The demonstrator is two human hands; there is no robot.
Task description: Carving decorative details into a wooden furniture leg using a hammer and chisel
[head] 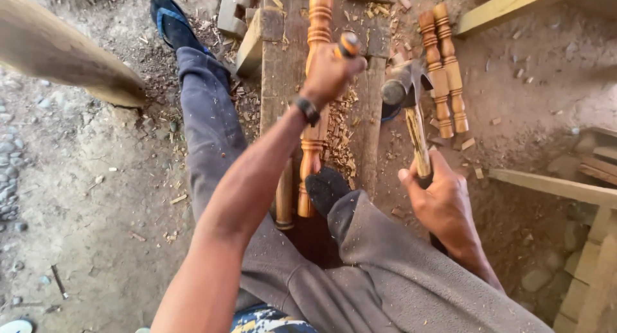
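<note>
So the left hand [329, 70] is wrapped round a chisel with an orange handle [348, 45], set down on a turned wooden spindle [313, 114] that lies along the plank bench [283, 70], pinned by a foot [326, 188]. The right hand [440, 198] grips a hammer [408, 98], raised just beside the chisel. My take: keep the chisel steady, hit its butt square, light taps, foot firm so the spindle can't roll. Two more spindles [445, 70] lie to the right.
</note>
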